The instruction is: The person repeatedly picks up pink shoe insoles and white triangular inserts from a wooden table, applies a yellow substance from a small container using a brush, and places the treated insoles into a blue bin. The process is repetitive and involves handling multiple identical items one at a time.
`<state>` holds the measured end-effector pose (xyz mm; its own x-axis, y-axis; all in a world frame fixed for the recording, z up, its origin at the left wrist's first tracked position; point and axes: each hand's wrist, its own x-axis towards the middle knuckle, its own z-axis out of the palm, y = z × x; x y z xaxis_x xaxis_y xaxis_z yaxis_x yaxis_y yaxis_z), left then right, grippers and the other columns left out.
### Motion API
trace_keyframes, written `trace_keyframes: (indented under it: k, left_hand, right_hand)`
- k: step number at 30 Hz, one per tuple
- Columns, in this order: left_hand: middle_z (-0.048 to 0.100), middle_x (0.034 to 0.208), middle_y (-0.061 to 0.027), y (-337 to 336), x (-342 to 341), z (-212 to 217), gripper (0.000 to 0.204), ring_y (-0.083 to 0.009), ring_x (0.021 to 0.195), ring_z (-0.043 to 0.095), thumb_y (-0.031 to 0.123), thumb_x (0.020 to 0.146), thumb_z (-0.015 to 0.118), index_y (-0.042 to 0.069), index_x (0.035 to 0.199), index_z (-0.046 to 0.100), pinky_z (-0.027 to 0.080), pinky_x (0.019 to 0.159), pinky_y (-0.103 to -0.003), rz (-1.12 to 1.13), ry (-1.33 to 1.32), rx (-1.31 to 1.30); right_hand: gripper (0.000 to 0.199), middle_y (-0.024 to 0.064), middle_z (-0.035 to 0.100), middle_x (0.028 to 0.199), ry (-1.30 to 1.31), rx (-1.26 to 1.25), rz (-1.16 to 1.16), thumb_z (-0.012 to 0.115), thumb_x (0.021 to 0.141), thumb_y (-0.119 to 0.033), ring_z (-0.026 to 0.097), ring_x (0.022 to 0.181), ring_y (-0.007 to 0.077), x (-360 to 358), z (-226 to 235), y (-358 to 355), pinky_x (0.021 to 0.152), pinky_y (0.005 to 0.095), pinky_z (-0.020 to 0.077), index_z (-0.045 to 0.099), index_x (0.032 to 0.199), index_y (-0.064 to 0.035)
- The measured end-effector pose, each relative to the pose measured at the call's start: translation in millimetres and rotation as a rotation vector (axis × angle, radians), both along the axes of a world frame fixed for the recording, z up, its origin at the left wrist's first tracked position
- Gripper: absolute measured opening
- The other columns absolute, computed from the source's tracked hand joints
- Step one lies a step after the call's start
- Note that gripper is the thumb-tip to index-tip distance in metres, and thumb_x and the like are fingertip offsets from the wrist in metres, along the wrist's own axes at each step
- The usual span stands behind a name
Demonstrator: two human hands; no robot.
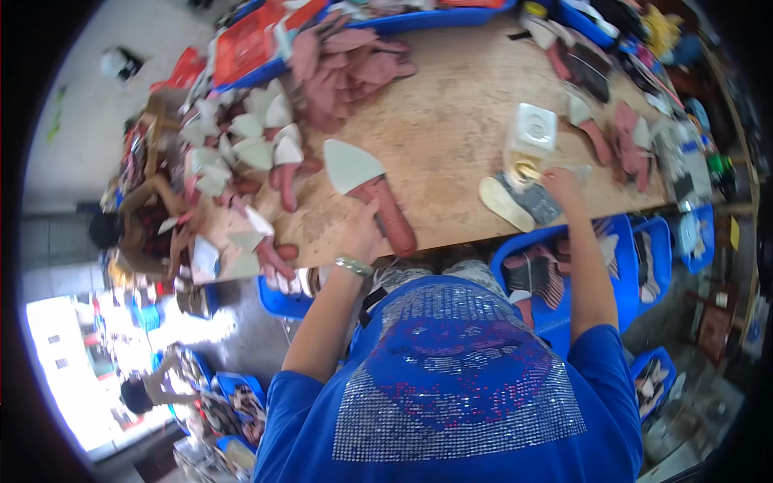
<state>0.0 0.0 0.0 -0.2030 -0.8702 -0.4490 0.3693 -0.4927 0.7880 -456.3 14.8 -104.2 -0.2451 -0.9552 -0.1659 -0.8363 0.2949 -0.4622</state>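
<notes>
My left hand is closed on a shoe upper, reddish-brown with a pale pointed toe piece, held over the table's near edge. My right hand is closed around what looks like a glue brush, its tip at the mouth of a cut, translucent plastic container. Yellowish stuff shows inside that opening; the bristles cannot be made out. Just below the container lie a cream sole-shaped piece and a dark grey piece.
Many similar uppers with pale toes crowd the left of the wooden table. Behind them is a heap of pink-brown pieces. More uppers lie at the right. Blue bins hang below the near edge.
</notes>
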Motion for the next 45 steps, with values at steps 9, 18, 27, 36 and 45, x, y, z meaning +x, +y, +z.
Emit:
trace_keyframes:
  k: [9, 18, 27, 36, 45]
  left_hand:
    - [0.062, 0.111, -0.0121, 30.6, 30.8, -18.8, 0.035, -0.0281, 0.104, 0.063, 0.018, 0.094, 0.052, 0.004, 0.126, 0.048, 0.052, 0.091, -0.044, 0.262, 0.199, 0.154]
    - [0.059, 0.111, -0.0054, 57.1, 71.2, -28.3, 0.025, -0.0217, 0.103, 0.061, 0.014, 0.094, 0.057, 0.009, 0.118, 0.049, 0.053, 0.086, -0.042, 0.483, 0.249, 0.177]
    - [0.055, 0.121, -0.008, 62.2, 135.8, -28.2, 0.032, -0.0199, 0.112, 0.057, 0.01, 0.094, 0.056, 0.006, 0.124, 0.046, 0.049, 0.095, -0.039, 0.462, 0.254, 0.065]
    - [0.054, 0.12, -0.0092, 86.4, 256.7, -38.0, 0.04, -0.0175, 0.109, 0.056, 0.007, 0.09, 0.056, 0.004, 0.128, 0.043, 0.049, 0.092, -0.032, 0.414, 0.124, -0.08]
    - [0.053, 0.12, -0.0089, 93.8, 329.3, -51.7, 0.057, -0.0159, 0.105, 0.055, 0.001, 0.083, 0.056, 0.005, 0.137, 0.038, 0.049, 0.087, -0.03, 0.582, 0.073, 0.011]
  right_hand:
    - [0.047, 0.0053, 0.065, 0.078, -0.54, 0.105, -0.275, 0.07, 0.086, -0.028, 0.053, 0.049, 0.0076, -51.1, -6.0, 2.4, 0.041, 0.0221, 0.0382, 0.061, 0.126, -0.0062]
    - [0.043, 0.0114, 0.065, 0.107, 0.268, -0.537, 0.227, 0.072, 0.084, -0.024, 0.063, 0.083, 0.0229, 83.9, 93.1, 3.5, 0.076, 0.0358, 0.051, 0.062, 0.118, 0.0002]
    - [0.063, 0.0164, 0.065, 0.111, -0.104, 0.073, 0.72, 0.077, 0.074, -0.032, 0.066, 0.085, 0.0292, 428.6, 140.7, 23.3, 0.073, 0.0397, 0.0519, 0.056, 0.126, -0.0035]
    - [0.055, 0.0173, 0.065, 0.105, -0.167, 0.118, 0.761, 0.076, 0.074, -0.028, 0.065, 0.093, 0.0352, 571.5, 93.3, 27.9, 0.075, 0.043, 0.0522, 0.056, 0.12, -0.0051]
    - [0.059, 0.018, 0.065, 0.105, -0.215, 0.17, 0.714, 0.075, 0.072, -0.026, 0.065, 0.094, 0.0354, 680.6, 66.4, 35.6, 0.077, 0.0425, 0.0524, 0.052, 0.121, -0.003]
